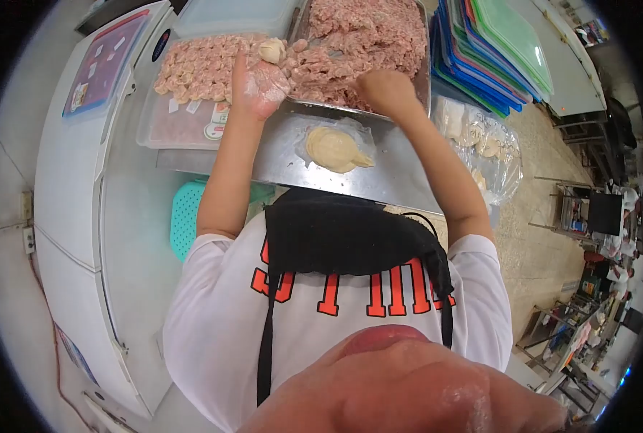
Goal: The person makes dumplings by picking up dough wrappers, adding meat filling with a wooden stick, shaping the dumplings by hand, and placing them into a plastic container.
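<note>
Right hand [388, 92], fingertips hidden, minced meat [365, 36] cropped above

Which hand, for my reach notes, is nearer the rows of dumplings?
Left. The left hand is at the right edge of the dumplings; the right hand is farther right, at the ground meat.

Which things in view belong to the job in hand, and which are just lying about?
Apparently in the job:
- left hand, with a dumpling on it
- right hand, at the minced meat
- pale dough
- rows of dumplings

Probably just lying about:
- coloured plastic stack
- turquoise basket
</note>
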Available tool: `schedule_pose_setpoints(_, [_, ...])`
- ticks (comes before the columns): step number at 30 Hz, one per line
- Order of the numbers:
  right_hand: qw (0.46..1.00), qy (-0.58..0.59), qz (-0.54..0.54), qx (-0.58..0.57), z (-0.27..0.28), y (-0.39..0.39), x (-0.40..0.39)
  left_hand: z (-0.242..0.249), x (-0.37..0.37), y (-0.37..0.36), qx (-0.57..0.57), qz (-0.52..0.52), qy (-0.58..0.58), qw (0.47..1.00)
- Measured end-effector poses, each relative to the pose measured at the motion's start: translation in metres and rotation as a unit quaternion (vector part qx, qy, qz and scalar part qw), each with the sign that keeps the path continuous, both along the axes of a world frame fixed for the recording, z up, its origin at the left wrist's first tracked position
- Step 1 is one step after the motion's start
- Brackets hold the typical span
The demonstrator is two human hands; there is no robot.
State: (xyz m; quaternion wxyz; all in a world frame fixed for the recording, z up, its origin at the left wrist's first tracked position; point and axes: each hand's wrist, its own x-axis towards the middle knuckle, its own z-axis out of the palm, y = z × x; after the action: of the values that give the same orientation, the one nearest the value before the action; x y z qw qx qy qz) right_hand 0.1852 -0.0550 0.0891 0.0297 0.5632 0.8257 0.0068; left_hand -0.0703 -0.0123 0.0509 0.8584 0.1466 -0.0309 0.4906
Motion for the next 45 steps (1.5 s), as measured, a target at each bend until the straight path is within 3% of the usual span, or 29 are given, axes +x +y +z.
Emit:
schedule_pose_setpoints(1, [0.999, -0.042, 0.010, -0.003, -0.003, 0.000, -0.013, 0.002, -0.003, -0.003, 0.006, -0.033, -0.028, 0.999])
schedule_pose_setpoints(3, [0.998, -0.002, 0.058, 0.001, -0.026, -0.007, -0.024, 0.005, -0.004, -0.008, -0.033, 0.001, 0.006, 0.999])
schedule_pose_setpoints(5, [0.994, 0.106, -0.022, -0.023, -0.030, -0.009, -0.013, 0.007, -0.004, -0.009, -0.073, 0.035, 0.037, 0.996])
schedule_pose_setpoints(7, [0.985, 0.167, -0.009, -0.038, -0.028, -0.011, 0.010, 0.012, -0.004, -0.011, -0.070, 0.020, 0.106, 0.992])
schedule_pose_setpoints(8, [0.968, 0.230, -0.043, -0.095, -0.034, -0.008, 0.021, 0.016, -0.001, -0.013, -0.069, 0.021, 0.104, 0.992])
schedule_pose_setpoints(9, [0.942, 0.291, -0.077, -0.151, -0.041, -0.006, 0.034, 0.026, 0.005, -0.019, -0.046, 0.065, 0.186, 0.979])
schedule_pose_setpoints(10, [0.910, 0.379, -0.075, -0.151, -0.048, -0.003, 0.044, 0.032, 0.012, -0.021, -0.022, 0.107, 0.267, 0.957])
schedule_pose_setpoints(11, [0.910, 0.379, -0.078, -0.149, -0.050, -0.001, 0.063, 0.028, 0.018, -0.018, -0.020, 0.105, 0.267, 0.958])
schedule_pose_setpoints(13, [0.871, 0.424, -0.185, -0.166, -0.003, -0.014, 0.074, 0.012, 0.032, -0.009, 0.182, 0.229, 0.492, 0.820])
schedule_pose_setpoints(14, [0.869, 0.426, -0.191, -0.162, 0.010, -0.019, 0.080, 0.006, 0.032, -0.001, 0.224, 0.204, 0.540, 0.785])
schedule_pose_setpoints(15, [0.842, 0.481, -0.183, -0.158, 0.020, -0.024, 0.085, 0.014, 0.038, -0.002, 0.229, 0.197, 0.538, 0.787])
schedule_pose_setpoints(17, [0.812, 0.535, -0.180, -0.147, 0.049, -0.037, 0.090, 0.040, 0.051, -0.012, 0.364, 0.153, 0.560, 0.728])
schedule_pose_setpoints(18, [0.839, 0.508, -0.158, -0.113, 0.067, -0.047, 0.087, 0.045, 0.058, -0.013, 0.395, 0.170, 0.577, 0.694])
schedule_pose_setpoints(19, [0.864, 0.478, -0.135, -0.078, 0.078, -0.055, 0.084, 0.046, 0.064, -0.010, 0.399, 0.167, 0.575, 0.695])
schedule_pose_setpoints(21, [0.877, 0.464, -0.116, -0.040, 0.087, -0.066, 0.077, 0.048, 0.073, -0.004, 0.561, 0.284, 0.519, 0.579])
schedule_pose_setpoints(23, [0.936, 0.344, -0.033, 0.067, 0.094, -0.074, 0.066, 0.048, 0.073, -0.004, 0.556, 0.273, 0.538, 0.572])
schedule_pose_setpoints(25, [0.943, 0.324, -0.041, 0.061, 0.096, -0.073, 0.068, 0.050, 0.072, -0.001, 0.473, 0.124, 0.593, 0.640])
schedule_pose_setpoints(27, [0.951, 0.304, -0.042, 0.050, 0.087, -0.064, 0.075, 0.054, 0.064, 0.003, 0.428, 0.143, 0.604, 0.657])
schedule_pose_setpoints(29, [0.944, 0.310, -0.043, 0.107, 0.062, -0.047, 0.088, 0.057, 0.048, 0.003, 0.381, 0.163, 0.617, 0.669])
schedule_pose_setpoints(30, [0.967, 0.240, -0.064, 0.055, 0.063, -0.047, 0.079, 0.059, 0.039, 0.004, 0.348, 0.208, 0.602, 0.688])
schedule_pose_setpoints(31, [0.967, 0.243, -0.060, 0.053, 0.053, -0.044, 0.069, 0.063, 0.030, 0.005, 0.316, 0.251, 0.585, 0.704])
schedule_pose_setpoints(32, [0.971, 0.225, -0.015, 0.079, 0.035, -0.043, 0.056, 0.068, 0.021, 0.002, 0.282, 0.244, 0.588, 0.718])
schedule_pose_setpoints(36, [0.975, 0.169, 0.084, 0.117, -0.020, -0.031, 0.005, 0.067, 0.000, -0.007, 0.239, 0.262, 0.604, 0.714])
schedule_pose_setpoints(39, [0.992, 0.115, 0.035, 0.050, -0.044, -0.002, 0.012, 0.064, -0.009, -0.017, 0.237, 0.285, 0.641, 0.672])
schedule_pose_setpoints(42, [0.994, 0.093, 0.053, 0.030, -0.051, 0.025, 0.017, 0.038, -0.020, -0.026, 0.276, 0.272, 0.673, 0.630])
schedule_pose_setpoints(45, [0.997, 0.055, 0.062, 0.007, -0.052, 0.023, -0.001, 0.019, -0.027, -0.039, 0.274, 0.193, 0.724, 0.603])
